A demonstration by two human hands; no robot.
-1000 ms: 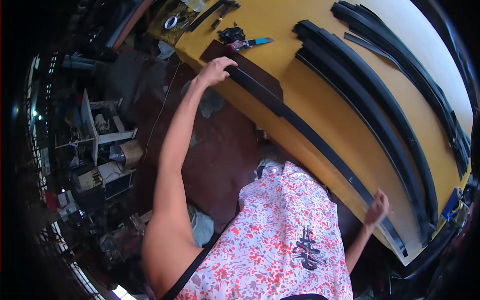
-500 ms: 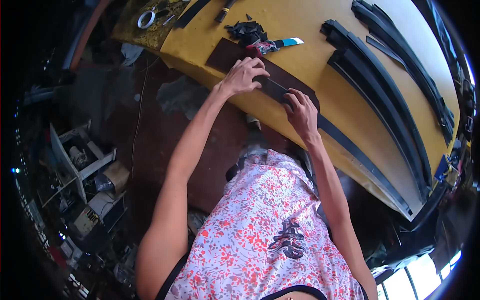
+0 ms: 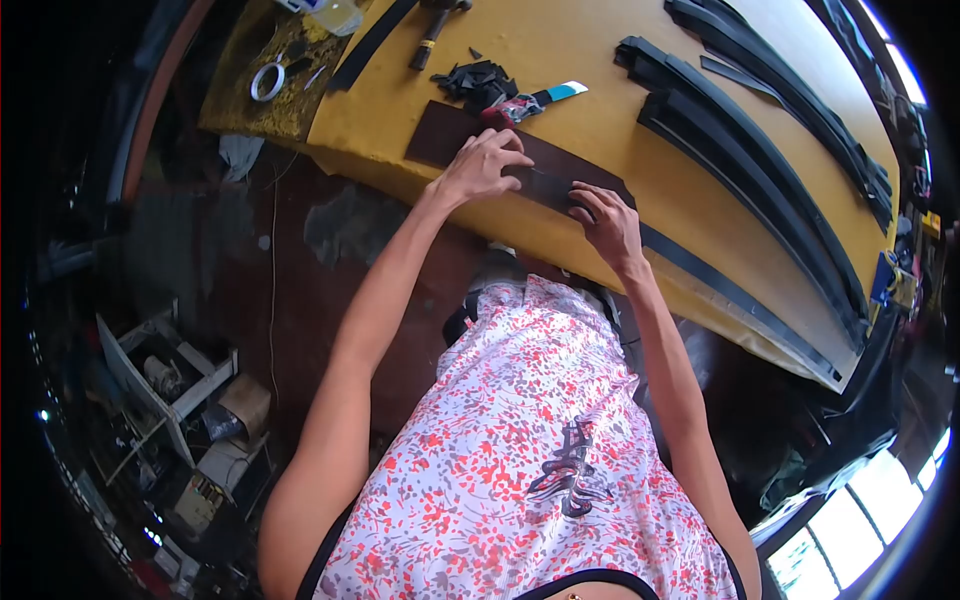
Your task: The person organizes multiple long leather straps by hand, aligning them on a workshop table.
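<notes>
A long black strip (image 3: pixel 700 272) runs along the near edge of the yellow table, its left end lying on a dark red-brown board (image 3: pixel 437 131). My left hand (image 3: pixel 482 167) pinches the strip near that end, over the board. Farther right, my right hand (image 3: pixel 607 222) has its fingers curled on the same strip. Just beyond my left hand lie a knife (image 3: pixel 560 93) with a teal and white part, a red wrapped piece (image 3: pixel 512 110) beside it, and a heap of black scraps (image 3: pixel 475 84).
Bundles of long black strips (image 3: pixel 745 160) curve across the right side of the yellow table (image 3: pixel 560 40). A hammer (image 3: pixel 428 38) and a roll of white tape (image 3: pixel 267 82) lie at the upper left. A wooden frame (image 3: pixel 180 395) stands on the floor at left.
The camera view has shifted, so the table items appear farther left. Both hands remain at the strip in much the same pose. More of the hammer and a bottle now show at the top.
</notes>
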